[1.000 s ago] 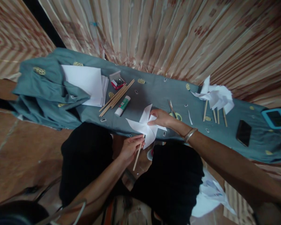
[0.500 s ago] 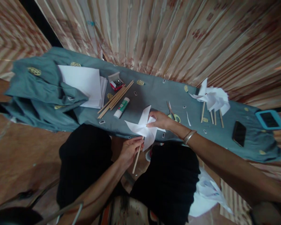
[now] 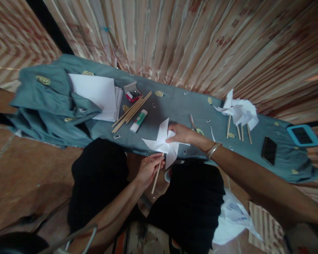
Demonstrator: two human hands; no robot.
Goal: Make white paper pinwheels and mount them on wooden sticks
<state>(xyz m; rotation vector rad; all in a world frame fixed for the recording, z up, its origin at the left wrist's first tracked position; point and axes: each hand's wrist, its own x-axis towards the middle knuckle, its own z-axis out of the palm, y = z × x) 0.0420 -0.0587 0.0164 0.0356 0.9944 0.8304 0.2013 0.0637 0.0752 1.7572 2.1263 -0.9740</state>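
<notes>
Lower centre: our left hand (image 3: 149, 166) grips one stick (image 3: 156, 178), slanting up-right to the pinwheel (image 3: 171, 154) our right hand (image 3: 182, 134) pinches.

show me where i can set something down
Widest bare patch: the cloth between the loose sticks and pinwheel cluster, with the curtain behind and the scissors and held pinwheel in front. A narrow gap separates the phone and blue-framed device. Crowded: the paper stack, open box, loose sticks and glue stick.
</notes>
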